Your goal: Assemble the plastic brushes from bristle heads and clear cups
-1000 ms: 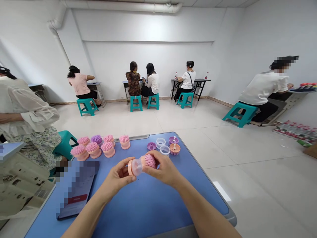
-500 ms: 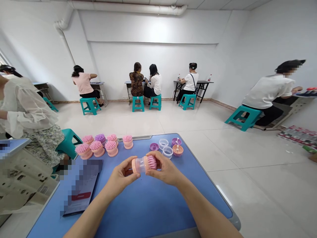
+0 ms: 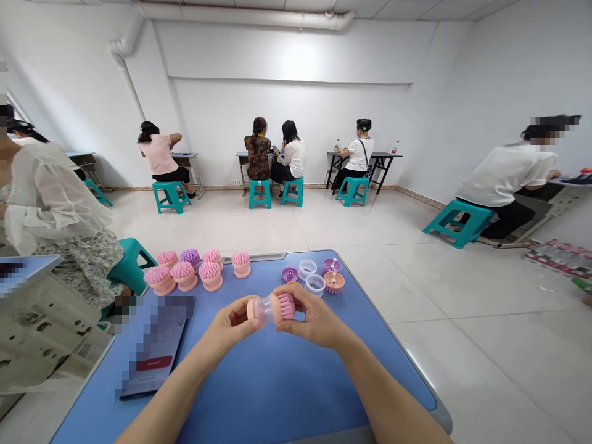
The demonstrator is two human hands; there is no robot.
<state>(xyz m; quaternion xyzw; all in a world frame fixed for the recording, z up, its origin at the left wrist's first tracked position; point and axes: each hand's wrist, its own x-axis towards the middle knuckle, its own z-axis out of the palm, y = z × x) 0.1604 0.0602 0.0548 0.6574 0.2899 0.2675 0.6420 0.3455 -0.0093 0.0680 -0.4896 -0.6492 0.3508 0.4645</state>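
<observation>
Between my two hands lies a small round scrub brush [image 3: 266, 310], turned on its side, with a clear middle, a peach ring at the left end and pink bristles at the right. My left hand [image 3: 235, 322] grips the peach end with thumb and fingers. Around the bristle end, my right hand [image 3: 308, 314] is closed. Just beyond my right hand are two clear rings [image 3: 315, 284], a purple cap [image 3: 290, 274], and orange [image 3: 333, 282] and purple [image 3: 332, 266] brush heads lying bristles down, each with a white stem.
Several finished-looking pink brushes [image 3: 211, 277] and one purple brush [image 3: 189, 258] stand at the desk's back left. A phone [image 3: 160, 354] lies on the blue desk [image 3: 277, 382] at left. People sit on teal stools [image 3: 459, 221] beyond; another person [image 3: 58, 191] is at far left.
The view has shifted slightly. Both hands keep hold of the brush in almost the same place; nothing has been let go.
</observation>
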